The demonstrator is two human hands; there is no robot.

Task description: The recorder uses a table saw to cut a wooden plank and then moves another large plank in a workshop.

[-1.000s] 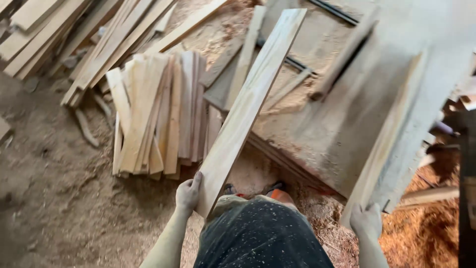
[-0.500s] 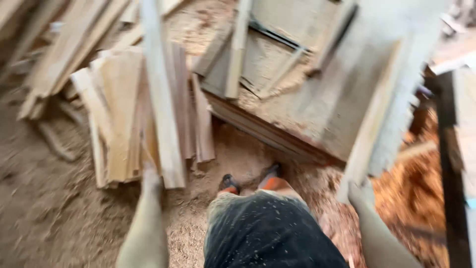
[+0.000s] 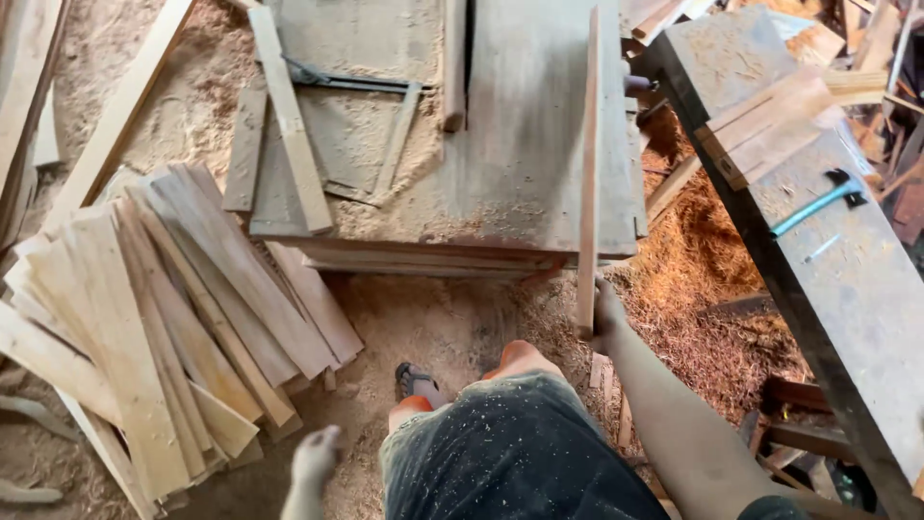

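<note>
Right hand (image 3: 606,318) at about 3 o'clock of the knees, closed round the near end of a thin wooden strip (image 3: 588,173). Strip stands on edge and runs toward 12 o'clock over the right side of the saw table (image 3: 520,144); its far end reaches the table's far part. Fingers wrapped, thumb side hidden behind the strip.

Left hand (image 3: 316,455) low at 7 o'clock, holding nothing, blurred; looks loosely curled, but I cannot tell for sure whether the fingers are spread or together. Nearest to it is the plank pile (image 3: 164,327), at 9 o'clock, boards fanned on the sawdust floor (image 3: 443,323), well apart from the strip.

Table top grey, dusted with sawdust. A narrow slat (image 3: 454,63) lies along its middle toward 12. A board (image 3: 289,120) leans across the lower left section at 11 o'clock, beside metal bars (image 3: 351,85).

At 2 o'clock a second bench (image 3: 847,289) runs diagonally; on it a wood block (image 3: 765,130) and a blue-handled tool (image 3: 818,204). Reddish shavings (image 3: 703,289) lie between bench and table.

Person's dark shorts (image 3: 510,453), flecked with dust, at 6 o'clock; a sandalled foot (image 3: 412,380) just beyond them.
</note>
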